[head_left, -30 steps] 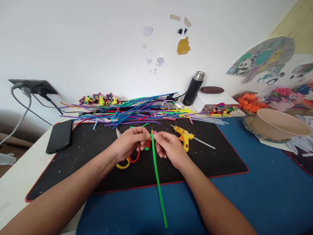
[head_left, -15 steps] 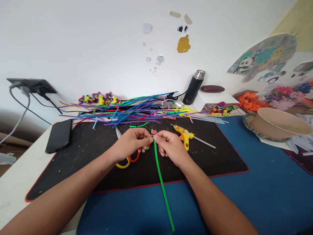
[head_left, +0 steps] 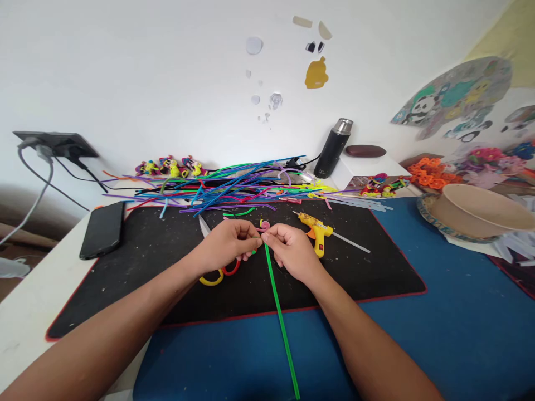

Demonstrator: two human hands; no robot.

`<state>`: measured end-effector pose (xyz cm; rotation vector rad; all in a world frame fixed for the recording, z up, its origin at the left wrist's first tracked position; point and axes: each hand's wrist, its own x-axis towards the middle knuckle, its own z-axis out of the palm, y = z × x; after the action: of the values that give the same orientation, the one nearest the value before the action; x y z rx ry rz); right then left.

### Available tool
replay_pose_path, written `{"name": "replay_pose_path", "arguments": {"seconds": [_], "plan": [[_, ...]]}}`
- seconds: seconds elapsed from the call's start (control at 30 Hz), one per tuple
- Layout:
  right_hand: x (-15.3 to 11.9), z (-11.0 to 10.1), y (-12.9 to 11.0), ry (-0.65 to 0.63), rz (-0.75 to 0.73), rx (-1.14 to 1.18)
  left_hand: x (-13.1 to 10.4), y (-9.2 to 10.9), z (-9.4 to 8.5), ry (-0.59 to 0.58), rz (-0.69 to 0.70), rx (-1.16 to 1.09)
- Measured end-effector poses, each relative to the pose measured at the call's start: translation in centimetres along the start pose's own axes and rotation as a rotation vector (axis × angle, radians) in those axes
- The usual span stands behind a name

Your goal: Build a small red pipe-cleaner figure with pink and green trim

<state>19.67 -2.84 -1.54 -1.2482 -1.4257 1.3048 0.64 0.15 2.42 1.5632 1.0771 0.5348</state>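
A long green pipe cleaner [head_left: 280, 314] hangs down from between my fingertips over the mat's front edge. My right hand [head_left: 290, 248] pinches its upper end between thumb and finger. My left hand [head_left: 232, 242] is closed against it from the other side; a bit of green shows below its fingers. Just above the fingertips sits a small pink coil [head_left: 266, 225], with a pink strand reaching left and a thin yellow tip beside it. Scissors [head_left: 212, 278] with yellow and red handles lie partly under my left hand. To the right of my right hand rests a yellow glue gun [head_left: 315, 231].
A black mat [head_left: 368, 273] covers the work area. Behind it lies a heap of coloured pipe cleaners [head_left: 234, 186]. A phone [head_left: 102, 231] is at left, a black flask [head_left: 333, 149] leans by the wall, and a bowl [head_left: 485, 209] stands at right.
Both hands stay nearly in place, fingertips still together. More of the pink coil and its strand shows above them now. The view has shifted slightly.
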Motion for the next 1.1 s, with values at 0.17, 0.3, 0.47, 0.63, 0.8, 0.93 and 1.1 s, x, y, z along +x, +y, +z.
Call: {"name": "replay_pose_path", "arguments": {"seconds": [0.17, 0.3, 0.47, 0.63, 0.8, 0.93, 1.1], "plan": [[0.2, 0.0, 0.4, 0.012, -0.008, -0.057, 0.1, -0.4, 0.1, -0.007, 0.006, 0.023], [0.2, 0.1, 0.4, 0.028, -0.004, -0.026, 0.3, -0.5, 0.3, 0.004, 0.003, -0.001], [0.0, 0.1, -0.5, 0.019, 0.019, 0.109, 0.5, -0.7, 0.1, 0.041, 0.004, -0.119], [0.0, 0.0, -0.7, -0.008, 0.035, 0.159, 0.8, -1.1, -0.4, 0.016, -0.017, -0.251], [0.2, 0.0, -0.5, -0.007, 0.056, 0.177, 0.9, -1.0, -1.6, -0.03, -0.032, -0.328], [0.1, 0.0, -0.5, 0.0, 0.058, 0.183, 0.8, -0.6, -2.6, -0.034, -0.011, -0.236], [0.0, 0.1, -0.2, -0.004, 0.022, 0.134, 0.6, -0.3, -3.0, -0.08, 0.019, -0.147]]}}
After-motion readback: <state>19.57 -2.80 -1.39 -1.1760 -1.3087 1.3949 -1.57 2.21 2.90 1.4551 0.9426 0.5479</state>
